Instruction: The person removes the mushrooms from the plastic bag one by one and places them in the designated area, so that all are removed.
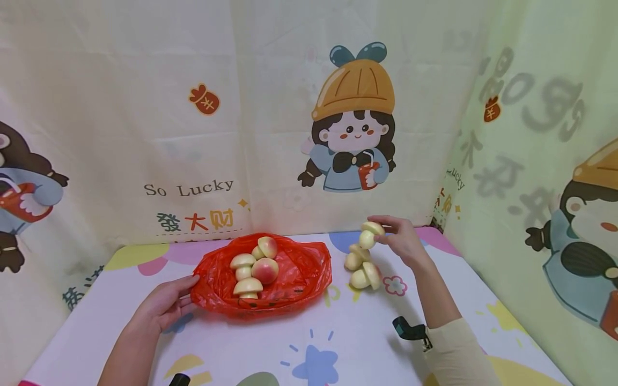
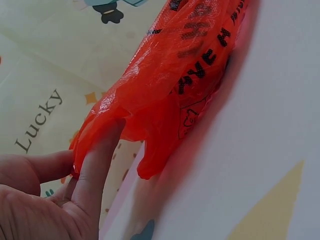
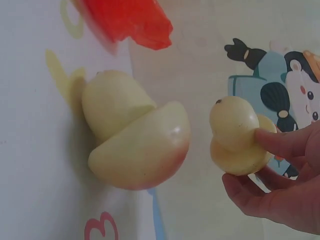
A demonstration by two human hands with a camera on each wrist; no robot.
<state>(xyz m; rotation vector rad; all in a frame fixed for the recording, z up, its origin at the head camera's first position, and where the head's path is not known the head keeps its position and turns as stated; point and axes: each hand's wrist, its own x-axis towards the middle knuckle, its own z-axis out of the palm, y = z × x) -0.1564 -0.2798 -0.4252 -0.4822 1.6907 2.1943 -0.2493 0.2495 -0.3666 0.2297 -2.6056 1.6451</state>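
Observation:
A red plastic bag [image 1: 304, 273] lies spread wide on the table, with several pale mushrooms [image 1: 248, 287] inside, some with pink-red caps. My left hand [image 1: 166, 303] pinches the bag's left edge; in the left wrist view the thumb and a finger [image 2: 97, 167] have the crumpled red film between them. To the right of the bag, my right hand [image 1: 398, 238] grips a cream mushroom [image 1: 369, 236] by its cap, stem downward. Just below it are two more mushrooms on the table, one at the back [image 1: 355, 258] and a nearer one [image 1: 367, 276] lying on its side.
A white table cover [image 1: 232, 348] with printed coloured shapes lies under everything. Printed curtains [image 1: 270, 134] hang behind the table and along both sides. A dark wrist-worn device [image 1: 410, 329] sits by the right sleeve.

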